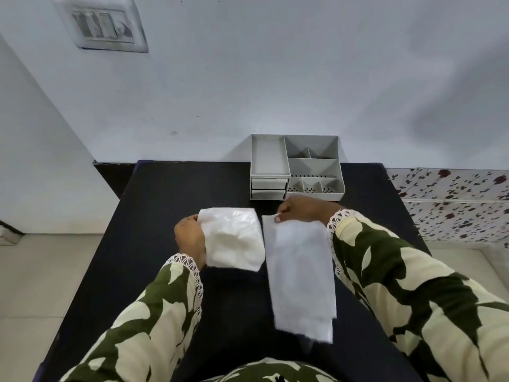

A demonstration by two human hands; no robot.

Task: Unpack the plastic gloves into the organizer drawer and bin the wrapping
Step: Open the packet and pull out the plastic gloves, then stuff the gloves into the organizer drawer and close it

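My left hand grips a folded wad of thin white plastic gloves above the black table. To its right, my right hand pinches the top corner of a long, flat translucent wrapping that hangs down toward me. The two bundles are apart, with a narrow gap between them. A grey organizer with several open compartments stands at the table's far edge against the wall. Its two small drawers at the front left are shut.
The white wall rises just behind the organizer, with a switch plate high at the left. A flower-patterned surface borders the table on the right. Pale floor tiles lie to the left. No bin is in view.
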